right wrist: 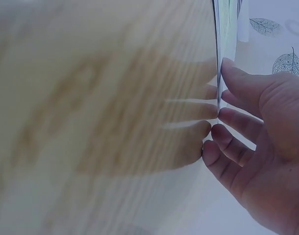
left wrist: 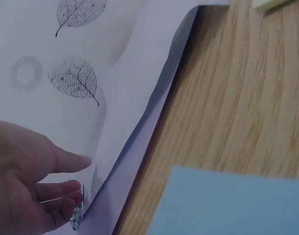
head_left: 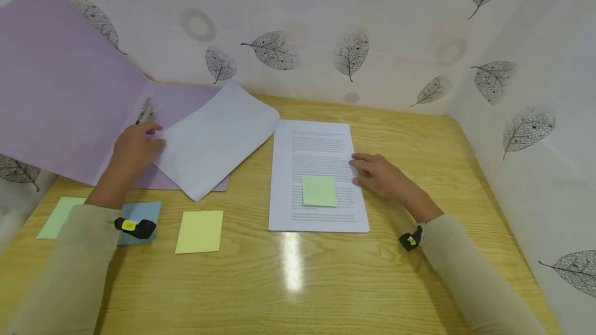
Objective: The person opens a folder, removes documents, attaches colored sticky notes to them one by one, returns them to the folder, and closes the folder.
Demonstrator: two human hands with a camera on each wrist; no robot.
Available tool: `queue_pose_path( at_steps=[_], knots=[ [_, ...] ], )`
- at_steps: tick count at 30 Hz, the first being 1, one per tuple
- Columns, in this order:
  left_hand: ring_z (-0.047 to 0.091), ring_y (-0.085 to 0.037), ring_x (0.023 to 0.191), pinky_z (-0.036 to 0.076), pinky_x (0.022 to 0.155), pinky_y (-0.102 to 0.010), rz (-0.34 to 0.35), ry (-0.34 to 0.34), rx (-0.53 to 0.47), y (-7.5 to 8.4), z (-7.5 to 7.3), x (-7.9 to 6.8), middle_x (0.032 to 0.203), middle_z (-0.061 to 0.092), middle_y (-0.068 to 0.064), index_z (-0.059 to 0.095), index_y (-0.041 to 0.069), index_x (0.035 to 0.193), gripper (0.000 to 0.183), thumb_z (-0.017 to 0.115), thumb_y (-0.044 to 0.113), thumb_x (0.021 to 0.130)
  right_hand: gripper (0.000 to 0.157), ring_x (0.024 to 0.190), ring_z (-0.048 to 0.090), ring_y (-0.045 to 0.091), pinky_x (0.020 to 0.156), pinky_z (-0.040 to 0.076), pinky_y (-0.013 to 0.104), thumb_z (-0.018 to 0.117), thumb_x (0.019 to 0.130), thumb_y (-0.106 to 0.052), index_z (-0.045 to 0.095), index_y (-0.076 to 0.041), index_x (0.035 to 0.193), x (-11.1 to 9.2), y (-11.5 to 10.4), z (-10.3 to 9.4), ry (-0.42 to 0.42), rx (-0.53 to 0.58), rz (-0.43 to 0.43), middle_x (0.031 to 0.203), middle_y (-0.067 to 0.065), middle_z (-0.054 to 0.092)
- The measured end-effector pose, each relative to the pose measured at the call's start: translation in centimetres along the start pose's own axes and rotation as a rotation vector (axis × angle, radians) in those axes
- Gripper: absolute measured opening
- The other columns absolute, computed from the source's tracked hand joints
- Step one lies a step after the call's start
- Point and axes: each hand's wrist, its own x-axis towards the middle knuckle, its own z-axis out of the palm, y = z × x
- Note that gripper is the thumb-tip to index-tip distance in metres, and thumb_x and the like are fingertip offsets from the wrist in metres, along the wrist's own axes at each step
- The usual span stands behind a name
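Note:
My left hand point(head_left: 135, 146) is at the left corner of a white sheet point(head_left: 219, 138), its thumb and fingers spread apart beside the metal clip point(head_left: 146, 110) of an opened purple folder point(head_left: 70, 81). The sheet lies askew over the folder's right half, its edges lifted in a curve. In the left wrist view the fingertips point(left wrist: 76, 191) are right by the clip and the sheet's edge. My right hand point(head_left: 382, 177) touches the right edge of a stack of printed paper point(head_left: 316, 141) with its fingertips. A light green sticky note point(head_left: 319, 191) lies on the top page.
In front of the folder lie a yellow sticky note point(head_left: 199, 231), a blue one point(head_left: 144, 208) and another green one point(head_left: 58, 221), the latter two partly behind the left forearm. Leaf-patterned cloth point(head_left: 302, 9) stands behind and beside the wooden table point(head_left: 223, 293).

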Motion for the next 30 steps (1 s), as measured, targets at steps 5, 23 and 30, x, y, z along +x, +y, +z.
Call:
queue_pose_path(
  at_steps=[5, 23, 30],
  knots=[
    [0.044, -0.053, 0.123, 0.040, 0.099, -0.067, -0.079, -0.028, 0.008, -1.4, -0.3, -0.1, 0.139, 0.047, -0.036, 0.049, -0.005, 0.141, 0.046, 0.055, 0.018, 0.102, 0.057, 0.137, 0.041, 0.046, 0.110, 0.039, 0.059, 0.069, 0.097, -0.023, 0.050, -0.004, 0.148, 0.0, 0.1, 0.2, 0.004, 0.020, 0.000, 0.157, 0.019, 0.041],
    [0.046, -0.048, 0.117, 0.044, 0.097, -0.063, -0.091, -0.104, -0.022, -2.7, -0.3, 0.9, 0.134, 0.048, -0.033, 0.049, -0.005, 0.142, 0.047, 0.056, 0.019, 0.102, 0.055, 0.135, 0.043, 0.045, 0.108, 0.040, 0.057, 0.068, 0.097, -0.021, 0.051, -0.002, 0.146, -0.1, -0.1, 0.4, 0.022, 0.031, 0.003, 0.156, 0.020, 0.042],
    [0.042, -0.049, 0.129, 0.041, 0.104, -0.063, -0.080, -0.201, -0.098, -2.4, -1.0, 1.0, 0.141, 0.045, -0.033, 0.045, -0.007, 0.144, 0.054, 0.057, 0.025, 0.102, 0.056, 0.135, 0.043, 0.044, 0.107, 0.040, 0.056, 0.068, 0.097, -0.022, 0.051, -0.003, 0.147, -0.1, -0.1, 0.4, 0.022, 0.036, 0.027, 0.157, 0.018, 0.041]
  ],
)
